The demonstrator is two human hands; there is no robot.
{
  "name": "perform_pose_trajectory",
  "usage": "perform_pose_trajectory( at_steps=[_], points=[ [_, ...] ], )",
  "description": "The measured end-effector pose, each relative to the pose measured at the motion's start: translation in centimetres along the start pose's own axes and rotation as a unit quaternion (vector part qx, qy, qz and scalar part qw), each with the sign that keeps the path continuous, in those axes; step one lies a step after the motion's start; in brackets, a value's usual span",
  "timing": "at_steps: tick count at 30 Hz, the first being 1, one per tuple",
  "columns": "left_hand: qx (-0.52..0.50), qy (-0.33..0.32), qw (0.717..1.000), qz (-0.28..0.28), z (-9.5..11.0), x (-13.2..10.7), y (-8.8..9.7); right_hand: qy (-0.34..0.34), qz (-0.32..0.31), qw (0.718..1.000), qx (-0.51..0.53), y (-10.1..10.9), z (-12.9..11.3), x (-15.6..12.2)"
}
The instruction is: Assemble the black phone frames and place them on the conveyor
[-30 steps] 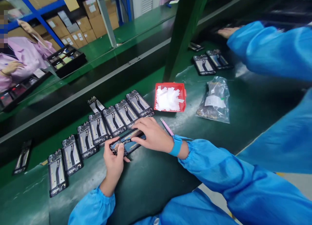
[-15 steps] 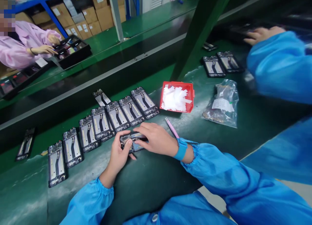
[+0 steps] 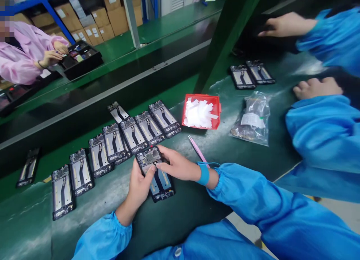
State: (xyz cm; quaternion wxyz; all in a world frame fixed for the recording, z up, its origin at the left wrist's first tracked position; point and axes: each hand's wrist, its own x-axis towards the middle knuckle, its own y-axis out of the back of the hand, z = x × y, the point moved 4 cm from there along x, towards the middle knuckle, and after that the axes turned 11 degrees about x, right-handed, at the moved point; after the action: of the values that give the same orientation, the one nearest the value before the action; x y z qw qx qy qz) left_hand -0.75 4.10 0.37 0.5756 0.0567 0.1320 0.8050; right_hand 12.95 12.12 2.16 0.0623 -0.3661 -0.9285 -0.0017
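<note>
While my left hand (image 3: 140, 183) has its fingers clamped on one side of the phone (image 3: 161, 183), thumb across its face, and my right hand (image 3: 180, 164) grips the upper right edge, I cannot tell whether the phone touches the counter (image 3: 185, 207) beneath. Just beyond it lies a slanting row of phones (image 3: 114, 142), with tweezers (image 3: 198, 149) to the right and a red tray (image 3: 217, 120) of white strips (image 3: 197, 113) behind. Farther right I see a clear bag (image 3: 251, 119), two more phones (image 3: 242, 78) and a co-worker's hands (image 3: 317, 89).
</note>
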Motion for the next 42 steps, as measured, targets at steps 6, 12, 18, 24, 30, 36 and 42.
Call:
perform_pose_trajectory(
  at_steps=[6, 12, 18, 24, 30, 36, 42],
  points=[
    [0.022, -0.019, 1.000, 0.010, 0.5, -0.3, -0.1, -0.011, 0.032, 0.999, 0.010, -0.3, 0.5, -0.2],
    [-0.017, -0.012, 1.000, 0.023, 0.2, -0.3, 0.2, -0.015, -0.048, 0.988, 0.147, -0.3, 0.4, 0.1],
    [-0.047, 0.007, 0.998, 0.029, -1.2, -0.2, 0.7, -0.005, -0.082, 0.969, 0.235, -0.5, 0.3, 0.5],
    [-0.031, -0.013, 0.999, 0.039, -0.2, -0.2, 0.6, -0.006, -0.044, 0.971, 0.234, -0.9, 0.3, 0.2],
    [0.016, -0.054, 0.997, 0.061, 2.0, -0.4, 0.6, -0.010, -0.010, 0.973, 0.231, -1.1, 0.5, -0.3],
    [0.006, -0.019, 0.997, 0.076, 0.9, -0.3, 0.7, -0.020, -0.005, 0.971, 0.239, -1.3, 0.6, 0.1],
    [-0.120, 0.049, 0.985, 0.111, 0.7, 0.3, 1.0, -0.043, 0.005, 0.985, 0.168, -1.3, 0.8, 0.4]
  ],
)
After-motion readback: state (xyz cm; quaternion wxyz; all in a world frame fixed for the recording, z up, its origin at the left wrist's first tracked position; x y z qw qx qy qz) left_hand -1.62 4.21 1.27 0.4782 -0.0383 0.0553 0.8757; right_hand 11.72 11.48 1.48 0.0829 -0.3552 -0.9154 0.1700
